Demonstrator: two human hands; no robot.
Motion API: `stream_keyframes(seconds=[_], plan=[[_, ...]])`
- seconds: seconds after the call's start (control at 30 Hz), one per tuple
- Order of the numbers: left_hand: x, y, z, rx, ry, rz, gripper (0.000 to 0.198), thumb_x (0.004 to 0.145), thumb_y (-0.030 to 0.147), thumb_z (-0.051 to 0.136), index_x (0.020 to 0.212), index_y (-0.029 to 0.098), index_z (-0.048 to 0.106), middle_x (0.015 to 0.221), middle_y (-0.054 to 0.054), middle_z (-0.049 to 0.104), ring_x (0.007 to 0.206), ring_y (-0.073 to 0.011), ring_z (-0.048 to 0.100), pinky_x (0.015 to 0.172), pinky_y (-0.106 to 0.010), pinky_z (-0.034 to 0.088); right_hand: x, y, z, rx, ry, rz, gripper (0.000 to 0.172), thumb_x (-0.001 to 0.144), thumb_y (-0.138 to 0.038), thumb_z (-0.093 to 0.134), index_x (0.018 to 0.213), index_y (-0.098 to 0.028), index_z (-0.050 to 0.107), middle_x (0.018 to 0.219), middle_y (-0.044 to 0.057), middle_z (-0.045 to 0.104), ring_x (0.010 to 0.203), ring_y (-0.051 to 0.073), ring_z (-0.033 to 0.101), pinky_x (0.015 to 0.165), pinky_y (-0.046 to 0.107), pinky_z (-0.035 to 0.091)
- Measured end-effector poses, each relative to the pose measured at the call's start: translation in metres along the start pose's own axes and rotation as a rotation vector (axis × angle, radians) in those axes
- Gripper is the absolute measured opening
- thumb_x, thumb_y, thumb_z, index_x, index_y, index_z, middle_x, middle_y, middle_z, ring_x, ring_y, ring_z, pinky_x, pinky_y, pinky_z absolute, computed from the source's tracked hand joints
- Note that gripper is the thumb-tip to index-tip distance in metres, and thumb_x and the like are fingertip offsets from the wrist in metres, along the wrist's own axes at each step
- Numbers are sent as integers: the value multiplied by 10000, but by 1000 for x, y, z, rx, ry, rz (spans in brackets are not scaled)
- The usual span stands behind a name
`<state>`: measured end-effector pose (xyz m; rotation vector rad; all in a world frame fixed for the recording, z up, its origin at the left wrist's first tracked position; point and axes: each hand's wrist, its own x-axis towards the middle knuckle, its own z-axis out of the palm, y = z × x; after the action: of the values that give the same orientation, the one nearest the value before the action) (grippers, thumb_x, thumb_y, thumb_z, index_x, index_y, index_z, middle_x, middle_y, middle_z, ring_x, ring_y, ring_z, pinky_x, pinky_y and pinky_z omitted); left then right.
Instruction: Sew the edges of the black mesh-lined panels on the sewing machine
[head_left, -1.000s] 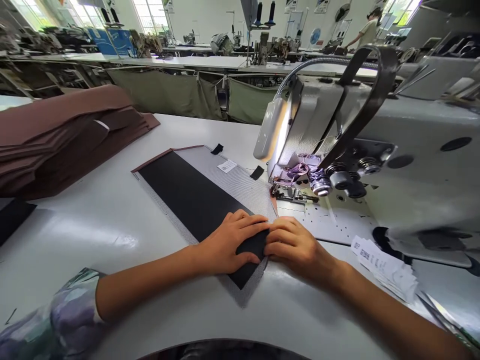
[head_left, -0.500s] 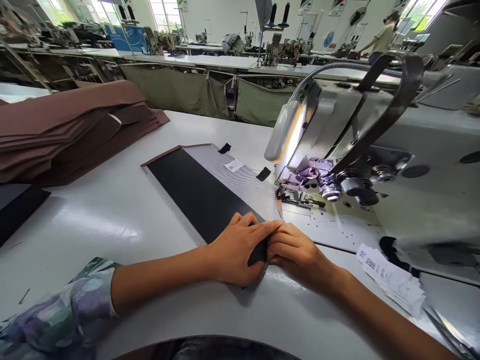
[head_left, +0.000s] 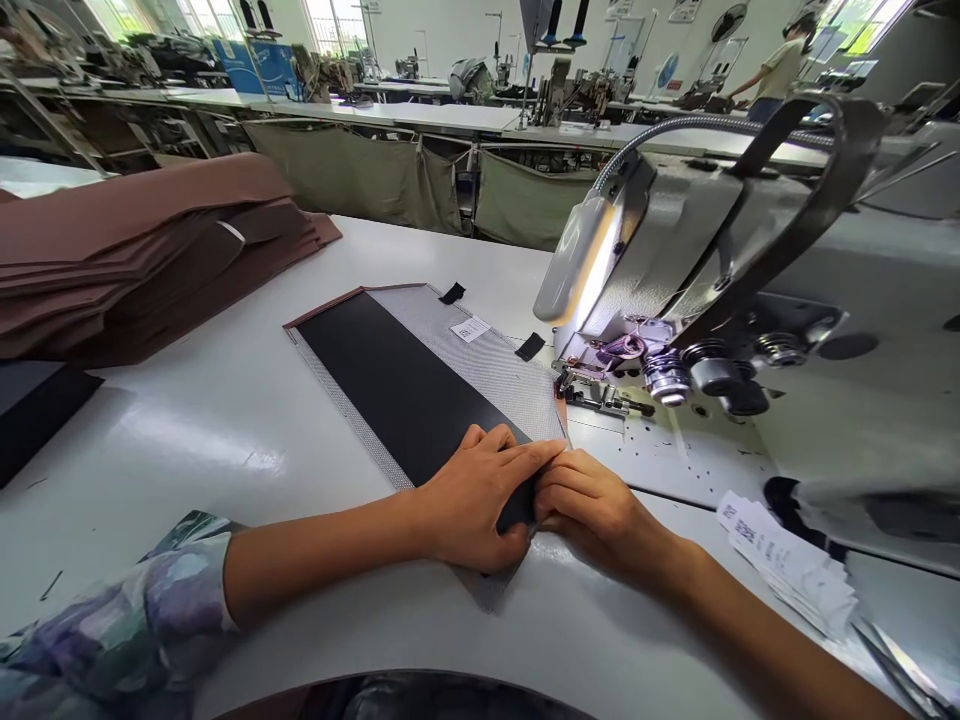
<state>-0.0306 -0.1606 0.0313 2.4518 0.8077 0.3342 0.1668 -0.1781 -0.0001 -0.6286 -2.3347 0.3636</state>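
A long black panel (head_left: 390, 385) lies on a grey mesh fabric piece (head_left: 480, 370) with a brown edge, stretched across the white table (head_left: 187, 440) toward the sewing machine (head_left: 750, 300). My left hand (head_left: 476, 495) lies on the near end of the black panel, fingers pressed flat and pointing right. My right hand (head_left: 592, 510) touches the same end from the right, fingers curled against the panel's edge. The presser foot (head_left: 592, 392) stands just beyond the fabric's right corner. A small white label (head_left: 470, 329) sits on the mesh.
A stack of brown fabric pieces (head_left: 135, 250) fills the left of the table. A dark piece (head_left: 30, 405) lies at the far left edge. White paper tags (head_left: 787, 560) lie at the right, under the machine arm. A person (head_left: 780, 65) stands far back.
Both hands have slid slightly along the near end of the black panel, covering more of its corner. The view has shifted a little; the fabric lies as before.
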Motion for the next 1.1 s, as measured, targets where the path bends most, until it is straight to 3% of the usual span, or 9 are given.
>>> stream_keyframes(seconds=[0.1,0.27,0.4,0.47,0.53,0.67,0.8,0.97,1.1], plan=[[-1,-1,2,13,3,9,805,692,202,553,1427,158,228,1133,-74,572,957,-250,441,811,-393,319,2,-3,2,-9,-5,74,127,895,-135,496,777,-181,491,754,18,533,773,159,465,715,318,400],[-1,-3,8,83,-19,-6,913,773,464,623,1454,103,133,1133,-111,554,968,-273,433,848,-423,313,10,-13,2,-8,-128,319,150,808,-55,488,733,-179,445,795,23,526,776,173,432,692,335,346],[-1,-3,10,156,9,20,782,827,302,569,1448,141,123,1227,-103,515,1002,-258,429,860,-407,304,9,-4,-2,-26,-111,237,162,799,-53,570,754,-177,476,787,-2,547,797,160,464,739,327,356],[-1,-3,8,143,5,32,748,822,281,574,1432,169,156,1232,-83,515,994,-250,435,848,-396,306,5,7,-7,-83,-39,146,144,831,-135,622,769,-181,500,780,-8,555,818,159,476,782,332,361],[-1,-3,6,113,8,32,703,804,246,583,1401,184,216,1254,-76,506,971,-238,445,826,-380,308,0,18,-15,-160,-1,145,136,844,-225,648,797,-184,528,820,5,560,863,174,474,815,348,360],[-2,-2,5,131,-33,195,418,872,155,483,1275,243,416,1362,-19,478,970,-209,456,774,-346,300,-3,23,-30,-192,-31,290,87,869,-234,616,814,-185,570,916,30,541,903,185,465,817,356,363],[-2,-4,9,165,-32,269,275,890,123,456,1128,226,547,1227,9,602,924,-184,480,736,-327,317,-2,15,-30,-143,-3,416,93,858,-146,594,781,-197,604,903,21,537,887,171,487,806,327,387],[-1,-9,15,25,46,285,226,804,83,522,1003,174,579,1178,-16,625,910,-173,481,802,-296,400,0,7,-22,-224,122,753,161,697,-170,700,759,-199,555,800,-12,556,710,141,533,623,257,399],[-1,-11,18,-61,100,323,159,800,56,512,904,159,574,1158,-23,628,883,-166,470,813,-278,435,8,-1,-23,-344,7,942,188,704,-266,710,674,-210,534,647,-40,587,593,141,514,545,254,313]])
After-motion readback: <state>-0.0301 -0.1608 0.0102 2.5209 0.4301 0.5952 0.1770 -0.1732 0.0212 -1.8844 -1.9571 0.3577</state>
